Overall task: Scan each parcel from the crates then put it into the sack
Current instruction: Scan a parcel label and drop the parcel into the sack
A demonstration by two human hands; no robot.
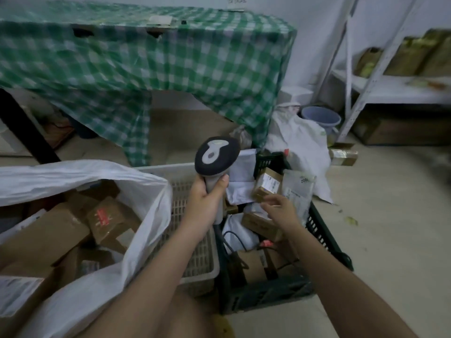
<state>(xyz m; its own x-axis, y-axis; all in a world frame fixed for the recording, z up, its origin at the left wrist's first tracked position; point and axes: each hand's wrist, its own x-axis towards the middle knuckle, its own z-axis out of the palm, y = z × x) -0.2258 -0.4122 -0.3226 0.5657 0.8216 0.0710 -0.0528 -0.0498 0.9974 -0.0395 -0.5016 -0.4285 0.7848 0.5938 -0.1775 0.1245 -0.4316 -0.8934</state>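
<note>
My left hand (206, 203) grips the handle of a black and grey barcode scanner (216, 157), its head raised above the crates. My right hand (280, 207) reaches into the black crate (322, 236), fingertips touching a small brown cardboard parcel (267, 185) that leans among other boxes and white mailers. A grey padded envelope (299, 191) stands just right of it. At the left, the white sack (146, 191) gapes open with several brown boxes inside. A pale plastic crate (195, 240) sits between the sack and the black crate.
A table draped in green checked cloth (158, 69) stands behind the crates. A white bag (300, 140), a blue bucket (321, 118) and a taped box (343, 156) lie on the floor at the right, beside metal shelving (366, 89) holding boxes.
</note>
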